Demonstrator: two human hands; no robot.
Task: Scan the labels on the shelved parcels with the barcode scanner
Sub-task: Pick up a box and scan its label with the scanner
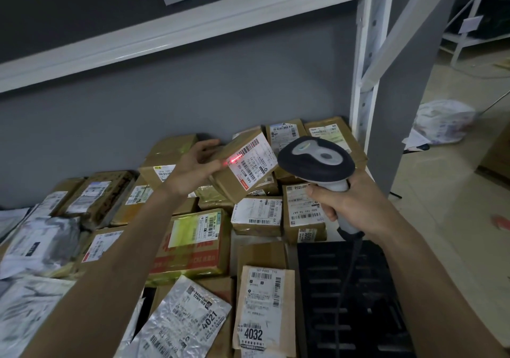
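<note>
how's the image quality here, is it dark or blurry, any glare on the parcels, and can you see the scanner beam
Head view: dim, with brighter floor at right; wide-angle bending of the shelf beam; red scanner line glows on the held box's label; mild sheen on the silver mailer; left edge parcels soft; barcode scanner reasonably sharp in the right hand; left hand holds the box.

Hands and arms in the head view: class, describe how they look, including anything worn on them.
Both forearms are bare up to the frame edge; no sleeves show. The left hand and right hand wear no gloves. No watch, bracelet or ring shows on the visible parts. No markings can be made out in this dim light.
</note>
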